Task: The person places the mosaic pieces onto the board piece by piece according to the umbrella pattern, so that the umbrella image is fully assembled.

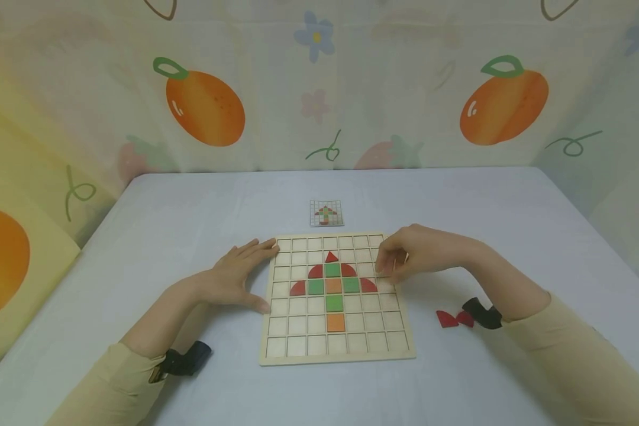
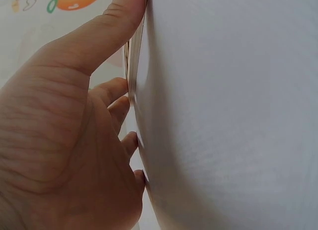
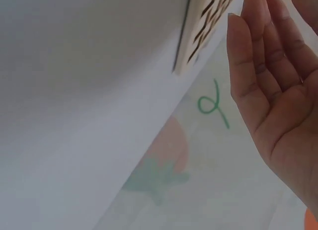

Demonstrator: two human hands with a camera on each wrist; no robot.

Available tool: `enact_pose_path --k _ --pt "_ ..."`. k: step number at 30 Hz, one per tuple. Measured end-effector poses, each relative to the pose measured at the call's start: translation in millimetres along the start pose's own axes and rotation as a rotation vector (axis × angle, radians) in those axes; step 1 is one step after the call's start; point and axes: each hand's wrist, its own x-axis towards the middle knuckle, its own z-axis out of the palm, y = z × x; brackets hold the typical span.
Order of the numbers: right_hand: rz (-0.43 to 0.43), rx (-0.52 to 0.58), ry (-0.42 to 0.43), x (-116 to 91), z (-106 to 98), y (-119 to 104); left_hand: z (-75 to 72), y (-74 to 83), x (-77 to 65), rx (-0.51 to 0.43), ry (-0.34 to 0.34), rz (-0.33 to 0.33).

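A wooden grid board (image 1: pixel 293 360) lies flat in the middle of the table. On it, a red triangle (image 1: pixel 331 257) tops a figure of red quarter-round tiles (image 1: pixel 297 289), green squares (image 1: pixel 334 303) and orange squares (image 1: pixel 336 323). My left hand (image 1: pixel 234 275) is spread along the board's left edge, fingertips and thumb touching it. Over the right edge hovers my right hand (image 1: pixel 412 251), fingers loosely bent; the right wrist view shows the thumb apart from the fingers and no tile between them, though the fingertips are partly cut off.
Behind the board lies a small pattern card (image 1: pixel 326 213) with a similar figure. Two red quarter-round tiles (image 1: pixel 447 319) lie right of the board, beside the black wrist camera (image 1: pixel 483 313). A printed fruit curtain (image 1: pixel 277 89) hangs behind the white table (image 1: pixel 218 390).
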Motion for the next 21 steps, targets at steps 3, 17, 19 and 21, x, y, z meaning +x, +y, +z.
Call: enact_pose_path --k 3,17,19,21 --pt "0.035 0.009 -0.017 -7 0 10 -0.1 0.4 -0.4 -0.003 0.003 0.004" --pt "0.180 0.057 -0.092 -44 10 35 1.7 -3.1 1.4 0.013 0.004 -0.001" --pt "0.197 0.069 -0.102 -48 12 38 2.0 -3.9 1.4 0.013 0.006 0.002" --pt "0.214 0.082 -0.115 -52 13 41 2.2 -4.3 1.2 0.017 0.007 0.000"
